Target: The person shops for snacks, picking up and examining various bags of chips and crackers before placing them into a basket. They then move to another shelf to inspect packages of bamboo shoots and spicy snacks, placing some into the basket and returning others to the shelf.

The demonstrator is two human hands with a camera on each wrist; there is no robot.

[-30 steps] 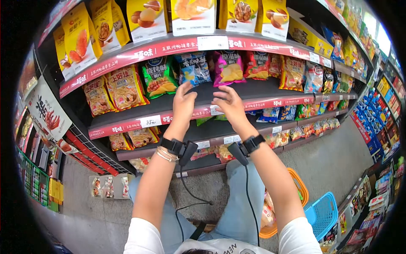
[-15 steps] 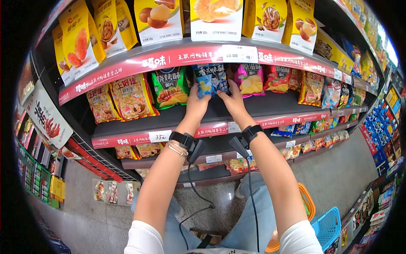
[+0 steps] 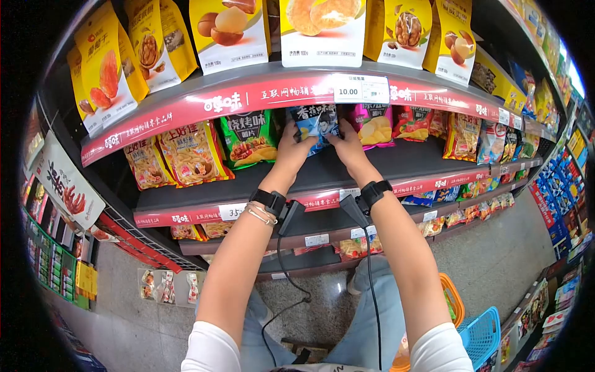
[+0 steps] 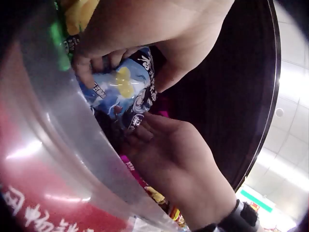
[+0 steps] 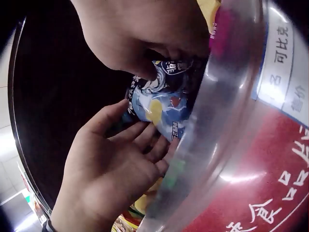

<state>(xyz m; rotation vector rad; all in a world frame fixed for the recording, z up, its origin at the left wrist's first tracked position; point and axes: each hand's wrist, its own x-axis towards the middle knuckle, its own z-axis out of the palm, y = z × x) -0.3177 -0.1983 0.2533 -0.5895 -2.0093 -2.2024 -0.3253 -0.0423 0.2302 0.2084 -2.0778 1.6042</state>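
Both hands hold a blue snack bag, which stands on the middle shelf under the overhanging upper one. My left hand grips its left side, the thumb across the front. The right side is held by my right hand, its thumb also at the front. Up close in the left wrist view, the fingers of the left hand curl round the bag. A green chip bag stands left of it, a magenta bag right of it.
The upper shelf's red edge strip overhangs the hands, with yellow-and-white nut pouches above. Noodle-pattern snack bags stand at left. Below right, an orange basket and a blue basket sit on the floor.
Both hands moved from in front of the shelf forward to the blue bag and took hold of its sides. The head view shifted so the shelves appear larger and lower.
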